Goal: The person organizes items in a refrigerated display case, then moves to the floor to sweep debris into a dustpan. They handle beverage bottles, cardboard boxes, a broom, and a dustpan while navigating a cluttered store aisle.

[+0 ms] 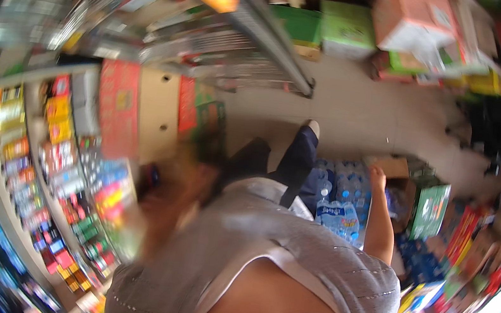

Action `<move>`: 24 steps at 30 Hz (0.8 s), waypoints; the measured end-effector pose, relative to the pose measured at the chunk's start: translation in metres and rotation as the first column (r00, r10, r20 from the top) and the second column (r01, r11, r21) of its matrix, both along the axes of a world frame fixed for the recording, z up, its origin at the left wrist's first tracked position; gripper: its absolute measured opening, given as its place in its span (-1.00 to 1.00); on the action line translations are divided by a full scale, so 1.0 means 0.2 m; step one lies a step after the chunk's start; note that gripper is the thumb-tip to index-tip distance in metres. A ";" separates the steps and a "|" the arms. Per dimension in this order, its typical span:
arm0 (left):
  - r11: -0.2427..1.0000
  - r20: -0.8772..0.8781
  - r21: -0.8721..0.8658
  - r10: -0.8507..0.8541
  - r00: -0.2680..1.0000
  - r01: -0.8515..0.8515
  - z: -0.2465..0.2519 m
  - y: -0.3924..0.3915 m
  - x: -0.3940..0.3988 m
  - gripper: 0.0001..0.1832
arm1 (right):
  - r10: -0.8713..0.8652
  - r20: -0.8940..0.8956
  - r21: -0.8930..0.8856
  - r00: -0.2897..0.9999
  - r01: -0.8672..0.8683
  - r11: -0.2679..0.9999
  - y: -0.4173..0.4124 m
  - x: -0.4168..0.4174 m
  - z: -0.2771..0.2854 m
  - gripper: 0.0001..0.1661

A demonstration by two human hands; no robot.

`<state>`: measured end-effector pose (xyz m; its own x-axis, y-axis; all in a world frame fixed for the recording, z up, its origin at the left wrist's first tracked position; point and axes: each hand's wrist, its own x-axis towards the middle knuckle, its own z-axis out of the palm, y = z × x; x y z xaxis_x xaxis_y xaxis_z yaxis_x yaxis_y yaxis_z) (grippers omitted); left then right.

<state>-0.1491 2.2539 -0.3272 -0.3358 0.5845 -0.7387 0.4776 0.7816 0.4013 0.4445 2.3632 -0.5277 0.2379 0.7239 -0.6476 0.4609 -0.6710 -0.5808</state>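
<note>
My right arm reaches out to the right, and my right hand [378, 177] is over water bottles at the flap of an open cardboard box [393, 167]. Its fingers look partly bent; whether it grips anything cannot be told. Shrink-wrapped packs of bottled water [338, 217] stand beside my right leg, left of that arm. On the other side my left forearm [170, 215] is a brown blur, low in front of shelves; the fingers of my left hand are not clear. A green carton [429, 208] stands to the right of my right hand.
Shelves of small packaged goods [58, 153] line the left. Large red and tan cartons [155, 114] stand near my left side. A metal rack [267, 34] juts in from the upper left. Green boxes [347, 28] stand across the tiled floor [358, 104]; more goods crowd the right.
</note>
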 end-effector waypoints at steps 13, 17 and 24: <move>0.019 0.335 0.567 0.908 0.251 -0.824 0.29 -0.53 -0.53 -0.60 | 0.921 -0.382 0.520 0.070 -0.808 0.277 1.00 -3.02 1.65 -0.55; -0.075 0.497 0.409 0.854 0.153 -0.910 0.44 -0.61 -0.86 -0.47 | 0.999 0.032 0.747 0.020 -0.665 -0.011 1.10 -3.84 1.78 -0.53; -0.069 0.705 0.231 0.699 0.118 -0.971 0.66 -0.43 -1.52 -0.23 | 0.882 0.303 0.494 0.360 -0.851 0.178 1.60 -4.76 1.52 -0.32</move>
<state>-0.4540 2.1688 -0.1946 -0.7620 0.2504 -0.5973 -0.6180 -0.0053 0.7862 -0.5076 2.6830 -0.2235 -0.7777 0.6209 -0.0980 0.5153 0.5404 -0.6651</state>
